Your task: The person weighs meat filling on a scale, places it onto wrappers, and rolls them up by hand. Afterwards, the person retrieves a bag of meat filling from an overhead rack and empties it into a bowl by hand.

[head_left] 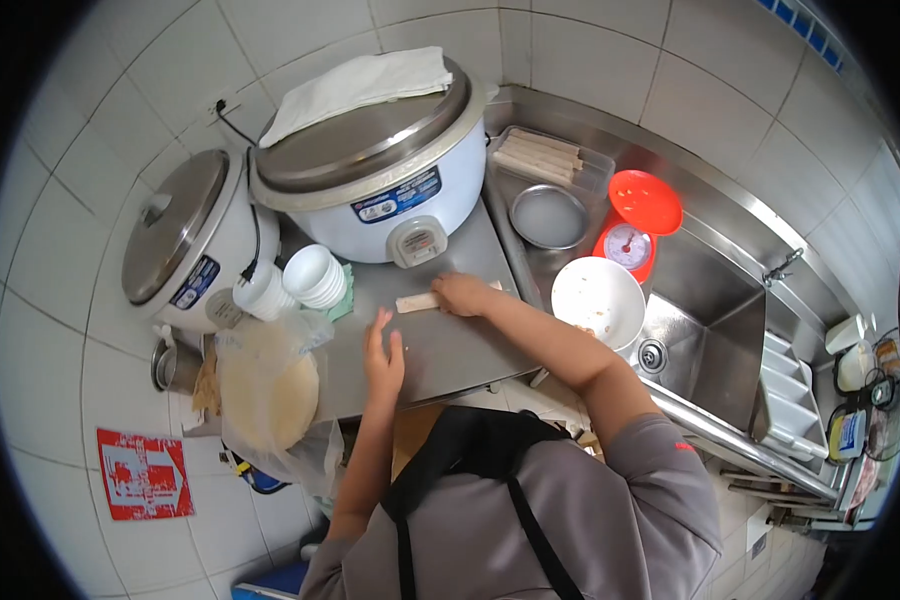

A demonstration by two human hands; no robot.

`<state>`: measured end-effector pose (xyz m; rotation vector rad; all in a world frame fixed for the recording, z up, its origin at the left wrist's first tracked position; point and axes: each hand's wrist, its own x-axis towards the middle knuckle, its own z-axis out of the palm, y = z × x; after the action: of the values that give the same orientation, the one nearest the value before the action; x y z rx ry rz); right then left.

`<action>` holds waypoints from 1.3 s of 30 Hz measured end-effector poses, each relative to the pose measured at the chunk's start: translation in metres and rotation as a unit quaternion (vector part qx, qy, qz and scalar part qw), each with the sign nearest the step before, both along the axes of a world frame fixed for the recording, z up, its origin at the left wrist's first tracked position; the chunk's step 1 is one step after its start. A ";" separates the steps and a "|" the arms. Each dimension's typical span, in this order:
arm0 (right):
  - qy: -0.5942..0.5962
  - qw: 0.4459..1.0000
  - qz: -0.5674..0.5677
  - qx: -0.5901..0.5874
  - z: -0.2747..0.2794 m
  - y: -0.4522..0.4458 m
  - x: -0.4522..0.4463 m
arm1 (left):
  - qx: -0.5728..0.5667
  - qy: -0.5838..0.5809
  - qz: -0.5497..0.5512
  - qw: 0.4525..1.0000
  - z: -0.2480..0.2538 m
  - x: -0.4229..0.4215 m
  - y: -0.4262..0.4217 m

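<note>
A long pale spring roll [416, 303] lies on the steel counter [430, 350]. My right hand [460, 294] is over its middle with the fingers curled around it, and both ends stick out. To the left and nearer to me, my left hand [383, 360] is raised with fingers spread and holds nothing. A clear plastic bag with a stack of round, pale wrappers [260, 395] sits at the counter's left. Behind the sink edge, several similar rolls [540, 155] lie in a clear tray [597, 170].
A large rice cooker [390, 215] with a folded white cloth [360, 90] stands behind the counter, beside a second cooker [195, 230]. Stacked white cups [313, 277], a white bowl [598, 300], a round metal pan [549, 217], a red scale [627, 245] and a sink [705, 345] surround the work area.
</note>
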<state>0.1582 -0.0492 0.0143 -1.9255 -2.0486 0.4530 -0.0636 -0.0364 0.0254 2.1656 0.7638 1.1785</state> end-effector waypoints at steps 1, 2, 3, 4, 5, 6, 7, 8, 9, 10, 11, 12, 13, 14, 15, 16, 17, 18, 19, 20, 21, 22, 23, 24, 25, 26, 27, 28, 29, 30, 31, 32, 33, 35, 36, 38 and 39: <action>0.003 0.998 0.004 -0.056 -0.006 0.003 0.007 | -0.016 -0.006 0.008 1.000 -0.003 -0.008 -0.006; 0.061 0.994 0.010 -0.088 -0.004 -0.001 0.017 | -0.030 0.001 0.013 0.999 -0.009 -0.015 -0.011; 0.121 0.985 0.017 -0.120 -0.001 -0.010 0.031 | -0.045 0.009 0.020 0.999 -0.015 -0.022 -0.015; 0.180 0.972 0.024 -0.150 0.006 -0.021 0.043 | -0.060 0.017 0.027 0.998 -0.019 -0.027 -0.019; 0.307 0.917 0.007 -0.253 0.014 -0.031 0.057 | -0.059 0.024 0.036 0.997 -0.023 -0.029 -0.023; 0.426 0.835 -0.009 -0.348 0.022 -0.042 0.072 | -0.059 0.032 0.046 0.997 -0.024 -0.029 -0.028; 0.468 0.809 -0.004 -0.354 0.017 -0.050 0.089 | -0.057 0.039 0.056 0.996 -0.024 -0.028 -0.032; 0.509 0.782 0.003 -0.359 0.013 -0.056 0.105 | -0.046 0.040 0.065 0.996 -0.025 -0.024 -0.036; 0.472 0.808 -0.012 -0.351 0.026 -0.063 0.121 | -0.035 0.040 0.074 0.996 -0.026 -0.019 -0.039; 0.433 0.833 -0.028 -0.344 0.048 -0.069 0.136 | -0.024 0.039 0.085 0.995 -0.027 -0.013 -0.042; 0.404 0.851 -0.054 -0.331 0.069 -0.072 0.154 | -0.007 0.039 0.099 0.994 -0.028 -0.008 -0.044; 0.374 0.867 -0.080 -0.319 0.085 -0.071 0.173 | 0.009 0.040 0.114 0.993 -0.028 -0.002 -0.047; 0.266 0.920 -0.093 -0.271 0.095 -0.063 0.196 | 0.026 0.039 0.131 0.990 -0.028 0.004 -0.048; 0.152 0.959 -0.103 -0.218 0.106 -0.050 0.219 | 0.035 0.052 0.144 0.988 -0.029 0.008 -0.047; 0.079 0.965 -0.140 -0.207 0.115 -0.035 0.240 | 0.042 0.065 0.158 0.984 -0.031 0.009 -0.046; 0.005 0.965 -0.174 -0.195 0.122 -0.018 0.259 | 0.048 0.079 0.173 0.981 -0.034 0.008 -0.047; -0.010 0.967 -0.207 -0.145 0.119 0.000 0.281 | 0.061 0.118 0.188 0.973 -0.035 0.008 -0.047; -0.025 0.967 -0.237 -0.093 0.106 0.021 0.309 | 0.065 0.126 0.191 0.971 -0.036 0.008 -0.047; -0.038 0.963 -0.265 -0.042 0.087 0.038 0.332 | 0.068 0.135 0.194 0.969 -0.037 0.008 -0.048; -0.045 0.960 -0.277 -0.014 0.069 0.054 0.352 | 0.073 0.143 0.200 0.967 -0.037 0.009 -0.047; -0.050 0.956 -0.287 0.015 0.051 0.070 0.372 | 0.069 0.145 0.203 0.966 -0.035 0.010 -0.048; -0.054 0.953 -0.296 0.043 0.032 0.085 0.391 | 0.064 0.146 0.207 0.965 -0.033 0.011 -0.049; -0.068 0.949 -0.303 0.048 0.008 0.099 0.412 | 0.059 0.148 0.213 0.964 -0.031 0.012 -0.049; -0.080 0.946 -0.310 0.053 -0.011 0.111 0.426 | 0.056 0.152 0.219 0.962 -0.030 0.013 -0.048; -0.081 0.945 -0.313 0.055 -0.012 0.114 0.424 | 0.051 0.155 0.226 0.960 -0.031 0.013 -0.048; -0.081 0.943 -0.317 0.057 -0.011 0.117 0.421 | 0.046 0.159 0.231 0.959 -0.032 0.013 -0.047; -0.082 0.945 -0.309 0.063 -0.017 0.124 0.422 | 0.040 0.164 0.233 0.958 -0.033 0.012 -0.047; -0.084 0.947 -0.303 0.067 -0.023 0.128 0.422 | 0.040 0.165 0.235 0.957 -0.032 0.012 -0.047; -0.087 0.947 -0.300 0.071 -0.030 0.131 0.422 | 0.039 0.166 0.234 0.957 -0.031 0.013 -0.047; -0.099 0.948 -0.295 0.072 -0.037 0.135 0.420 | 0.037 0.166 0.232 0.958 -0.031 0.014 -0.048; -0.112 0.947 -0.290 0.075 -0.042 0.140 0.420 | 0.033 0.169 0.234 0.957 -0.033 0.014 -0.048; -0.125 0.946 -0.287 0.079 -0.046 0.142 0.419 | 0.029 0.172 0.235 0.956 -0.034 0.013 -0.048; -0.133 0.943 -0.294 0.079 -0.045 0.142 0.415 | 0.027 0.173 0.234 0.956 -0.035 0.013 -0.046; -0.146 0.936 -0.310 0.081 -0.044 0.140 0.406 | 0.023 0.173 0.235 0.956 -0.031 0.014 -0.046; -0.155 0.933 -0.315 0.081 -0.044 0.139 0.403 | 0.022 0.173 0.234 0.957 -0.029 0.014 -0.046; -0.173 0.925 -0.327 0.081 -0.043 0.135 0.398 | 0.025 0.166 0.227 0.959 -0.029 0.014 -0.046; -0.184 0.922 -0.334 0.071 -0.041 0.132 0.394 | 0.026 0.163 0.223 0.961 -0.029 0.014 -0.046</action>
<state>0.5525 0.0830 -0.0268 -2.5752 -1.3875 -0.2287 -0.0498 -0.0827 -0.0041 2.3349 1.4385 1.0611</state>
